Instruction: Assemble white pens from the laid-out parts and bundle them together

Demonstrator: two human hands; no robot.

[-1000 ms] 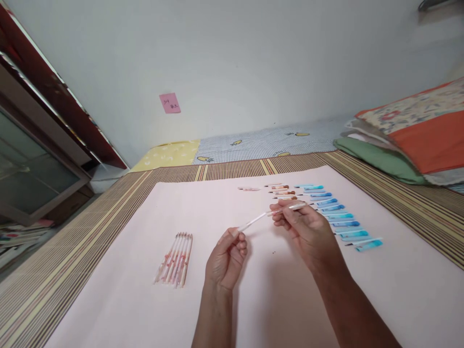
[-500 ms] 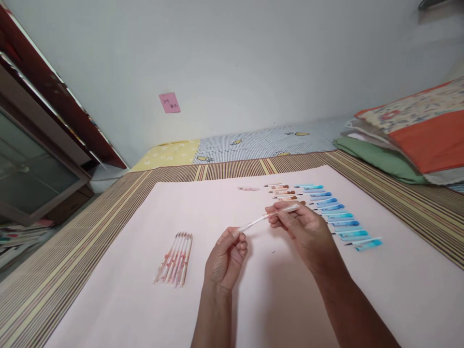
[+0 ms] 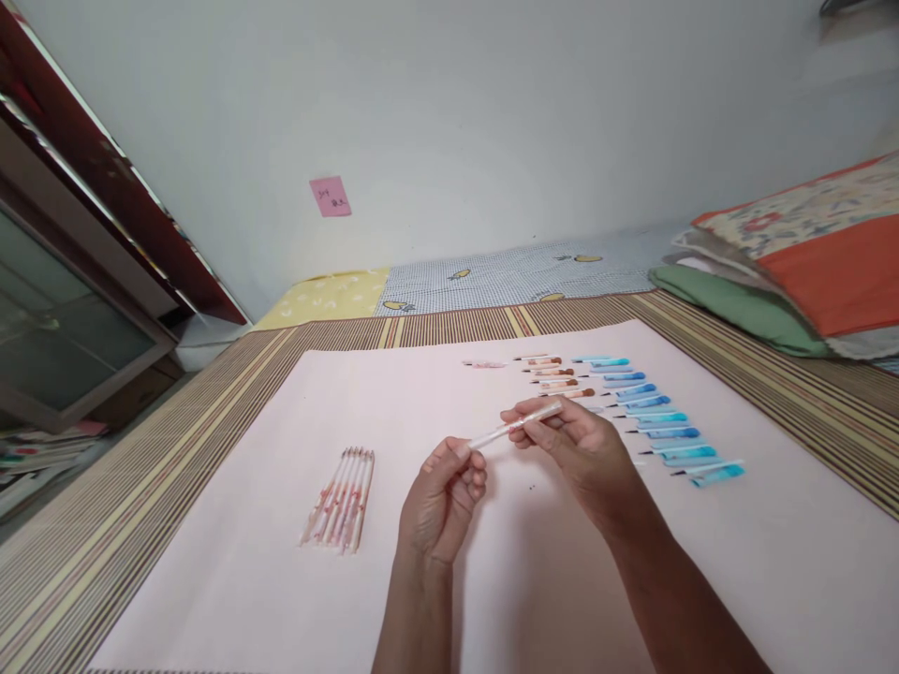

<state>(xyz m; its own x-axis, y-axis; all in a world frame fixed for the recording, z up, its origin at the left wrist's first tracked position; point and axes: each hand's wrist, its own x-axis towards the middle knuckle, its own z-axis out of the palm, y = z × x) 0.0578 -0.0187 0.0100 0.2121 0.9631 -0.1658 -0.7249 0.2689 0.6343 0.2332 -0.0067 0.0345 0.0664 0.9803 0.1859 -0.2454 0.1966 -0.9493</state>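
My right hand (image 3: 572,447) is closed around a clear, thin pen (image 3: 516,424) that slants down to the left above a pale pink sheet (image 3: 231,524). My left hand (image 3: 444,498) pinches the pen's lower end between thumb and fingers. Just beyond my right hand lie a short row of brown pen parts (image 3: 554,374) and a longer row of blue pen caps (image 3: 653,418). A bundle of several pink patterned pens (image 3: 341,498) lies on the sheet to the left of my left hand.
The sheet lies on a striped mat (image 3: 105,524) over a bed. Folded blankets and a pillow (image 3: 793,271) are stacked at the right. A cabinet with a glass door (image 3: 63,318) stands at the left. A pink note (image 3: 330,197) sticks on the wall.
My right hand has slid left along the pen toward my left hand, and the stretch of pen between the two hands has grown shorter. The rows on the sheet have not moved.
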